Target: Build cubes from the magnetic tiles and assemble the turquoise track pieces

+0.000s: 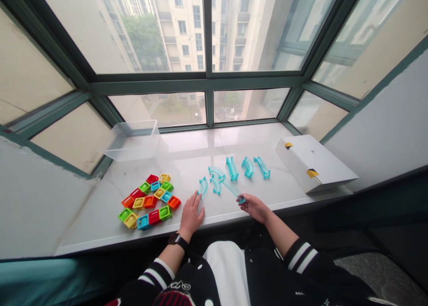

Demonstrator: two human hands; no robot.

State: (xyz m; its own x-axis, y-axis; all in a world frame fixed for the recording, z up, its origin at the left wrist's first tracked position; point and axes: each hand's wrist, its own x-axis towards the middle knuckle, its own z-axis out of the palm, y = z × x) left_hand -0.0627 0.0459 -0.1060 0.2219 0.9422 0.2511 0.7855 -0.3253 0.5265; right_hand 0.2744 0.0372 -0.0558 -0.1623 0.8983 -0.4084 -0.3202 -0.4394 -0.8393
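My right hand (pixel 254 208) pinches the near end of a straight, see-through teal track piece (pixel 231 188), which slants away to the left. The far end of this piece comes close to a curved teal track piece (pixel 216 172); I cannot tell whether they touch. On the white sill, my left hand (pixel 191 214) lies with its fingers stretched out and holds nothing. Its fingertips reach the near end of another curved track piece (pixel 203 186). A small curved piece (pixel 216 184) sits between the hands. Farther back stand a straight piece (pixel 232 168), a bent stack (pixel 248 167) and a slanted piece (pixel 262 167).
Several red, yellow, green, blue and orange blocks (pixel 149 202) lie in rows at the left. Behind them stands a clear plastic bin (pixel 133 152). A white box (pixel 316 159) with yellow-black tabs is at the right. Window frames (pixel 209 107) bound the sill (pixel 234 223) at the back.
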